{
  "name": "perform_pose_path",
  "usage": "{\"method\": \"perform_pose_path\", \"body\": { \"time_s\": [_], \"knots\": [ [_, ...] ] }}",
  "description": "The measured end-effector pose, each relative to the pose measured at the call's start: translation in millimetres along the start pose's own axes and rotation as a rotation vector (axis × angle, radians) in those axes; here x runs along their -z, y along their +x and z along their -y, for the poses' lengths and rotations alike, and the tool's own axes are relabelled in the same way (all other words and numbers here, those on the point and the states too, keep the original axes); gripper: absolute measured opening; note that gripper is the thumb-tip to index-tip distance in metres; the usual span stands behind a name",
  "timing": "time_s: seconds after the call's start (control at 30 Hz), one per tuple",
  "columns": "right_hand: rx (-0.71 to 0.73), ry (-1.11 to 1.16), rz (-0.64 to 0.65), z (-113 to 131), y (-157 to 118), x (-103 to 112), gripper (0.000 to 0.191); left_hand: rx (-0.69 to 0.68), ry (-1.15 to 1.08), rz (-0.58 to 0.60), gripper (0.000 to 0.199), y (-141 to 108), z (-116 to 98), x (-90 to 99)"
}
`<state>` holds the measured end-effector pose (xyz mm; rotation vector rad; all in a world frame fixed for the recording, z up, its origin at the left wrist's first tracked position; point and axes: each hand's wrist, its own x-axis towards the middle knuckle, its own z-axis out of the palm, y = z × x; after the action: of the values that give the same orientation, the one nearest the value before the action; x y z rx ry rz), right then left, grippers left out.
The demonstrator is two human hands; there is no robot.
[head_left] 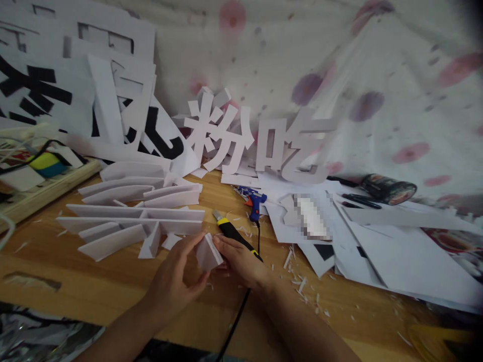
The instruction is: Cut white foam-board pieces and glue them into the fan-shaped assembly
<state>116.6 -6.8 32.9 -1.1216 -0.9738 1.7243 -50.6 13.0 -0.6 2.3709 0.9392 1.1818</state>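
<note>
Left hand (171,276) and right hand (243,261) both holding small white piece (208,255), flat-faced, straight-edged, above wooden table (113,299); left fingers curved, right thumb pressed near edge. White slatted assembly (128,211) lying left: thin upright walls, some curved. Yellow-black cutter (236,234) beside right hand. Blue plastic glue gun (257,201) beyond. Curled white shavings (302,286) scattered right.
</note>
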Motion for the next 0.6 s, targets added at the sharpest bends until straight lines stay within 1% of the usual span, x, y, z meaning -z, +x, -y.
{"method": "perform_pose_path", "body": {
  "time_s": [0.1,0.17,0.33,0.47,0.6],
  "knots": [
    [-0.032,0.000,-0.041,-2.8,1.3,5.5,0.047,0.021,-0.044,0.041,0.060,-0.8,-0.2,-0.7],
    [-0.058,-0.020,-0.078,-3.1,0.8,8.2,0.048,0.011,-0.056,0.055,0.059,-0.2,-0.5,-0.7],
    [-0.082,-0.062,-0.112,-2.1,-1.4,9.9,0.043,-0.067,-0.020,0.034,0.057,1.7,-1.3,0.0],
    [-0.102,-0.075,-0.122,-0.5,-1.7,8.8,0.039,-0.085,-0.016,0.036,0.056,2.5,-2.3,-0.2],
    [-0.138,-0.117,-0.151,6.5,-3.9,7.7,0.040,-0.090,-0.041,0.048,0.058,3.2,-1.8,-0.3]
  ]
}}
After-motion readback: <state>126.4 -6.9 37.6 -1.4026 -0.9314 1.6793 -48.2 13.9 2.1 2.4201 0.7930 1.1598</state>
